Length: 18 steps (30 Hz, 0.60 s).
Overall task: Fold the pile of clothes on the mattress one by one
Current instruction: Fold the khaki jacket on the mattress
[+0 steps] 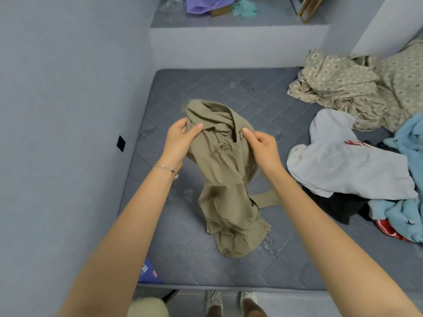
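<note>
A khaki garment (pixel 229 179) with a drawstring and a zip hangs bunched above the grey mattress (pixel 206 88), its lower end resting on the surface. My left hand (pixel 180 140) grips its upper left edge, and my right hand (pixel 263 145) pinches the upper right edge. To the right lies the pile: a white top with red print (pixel 343 161) over a black piece (pixel 338 207), a light blue fleece (pixel 407 202) and a bit of red cloth (pixel 389 229).
Crumpled beige patterned bedding (pixel 357 88) fills the mattress's far right corner. A grey wall (pixel 68 110) runs along the left side with a black socket (pixel 120 143). A raised ledge (pixel 229 21) behind holds purple and teal items. My shoes (pixel 229 303) stand at the mattress's near edge.
</note>
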Each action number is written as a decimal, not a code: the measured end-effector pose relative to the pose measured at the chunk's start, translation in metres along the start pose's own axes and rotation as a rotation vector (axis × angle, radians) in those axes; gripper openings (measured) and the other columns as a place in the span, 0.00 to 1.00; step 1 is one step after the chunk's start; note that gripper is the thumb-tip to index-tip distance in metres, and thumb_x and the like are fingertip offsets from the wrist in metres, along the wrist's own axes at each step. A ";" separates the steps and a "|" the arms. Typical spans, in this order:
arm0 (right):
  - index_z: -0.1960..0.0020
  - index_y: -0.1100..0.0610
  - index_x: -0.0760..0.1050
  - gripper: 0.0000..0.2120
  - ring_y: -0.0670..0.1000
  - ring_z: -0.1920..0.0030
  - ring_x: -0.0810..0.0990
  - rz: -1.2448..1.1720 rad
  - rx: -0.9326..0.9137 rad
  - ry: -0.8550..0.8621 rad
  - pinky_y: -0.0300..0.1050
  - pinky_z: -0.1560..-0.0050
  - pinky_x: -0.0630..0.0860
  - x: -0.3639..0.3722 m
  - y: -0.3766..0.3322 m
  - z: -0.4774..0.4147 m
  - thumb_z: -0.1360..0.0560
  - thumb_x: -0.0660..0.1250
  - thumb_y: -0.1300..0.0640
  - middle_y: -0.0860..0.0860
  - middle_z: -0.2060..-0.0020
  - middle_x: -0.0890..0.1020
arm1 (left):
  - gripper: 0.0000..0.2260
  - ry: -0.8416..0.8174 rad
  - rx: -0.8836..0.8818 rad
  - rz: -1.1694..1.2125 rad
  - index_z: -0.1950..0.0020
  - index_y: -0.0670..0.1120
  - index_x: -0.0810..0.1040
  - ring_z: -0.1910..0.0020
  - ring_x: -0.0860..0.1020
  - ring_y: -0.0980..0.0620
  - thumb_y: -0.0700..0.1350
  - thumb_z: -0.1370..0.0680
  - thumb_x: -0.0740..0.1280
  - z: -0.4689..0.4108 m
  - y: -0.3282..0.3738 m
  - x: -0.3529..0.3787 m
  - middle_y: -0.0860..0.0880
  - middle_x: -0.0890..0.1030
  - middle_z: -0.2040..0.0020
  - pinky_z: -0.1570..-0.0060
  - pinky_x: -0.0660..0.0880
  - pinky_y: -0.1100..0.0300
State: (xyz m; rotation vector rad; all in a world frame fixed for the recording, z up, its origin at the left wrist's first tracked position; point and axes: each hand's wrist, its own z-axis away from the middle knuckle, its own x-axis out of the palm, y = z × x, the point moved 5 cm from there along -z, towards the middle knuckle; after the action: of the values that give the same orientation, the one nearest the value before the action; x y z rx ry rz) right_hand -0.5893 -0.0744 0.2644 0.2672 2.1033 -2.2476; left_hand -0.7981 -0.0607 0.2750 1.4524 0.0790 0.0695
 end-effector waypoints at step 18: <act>0.72 0.50 0.54 0.26 0.44 0.74 0.55 0.058 -0.090 0.309 0.40 0.71 0.52 -0.040 -0.033 -0.015 0.23 0.67 0.54 0.45 0.80 0.56 | 0.34 -0.497 -0.486 -0.082 0.23 0.48 0.56 0.37 0.71 0.62 0.61 0.24 0.62 0.074 -0.077 0.075 0.54 0.67 0.28 0.42 0.70 0.72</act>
State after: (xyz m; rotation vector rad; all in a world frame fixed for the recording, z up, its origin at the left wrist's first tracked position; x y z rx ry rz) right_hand -0.5539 -0.0601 0.3024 0.7015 2.2968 -2.1904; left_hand -0.7164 -0.1360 0.2065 0.9455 -0.2694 -0.3203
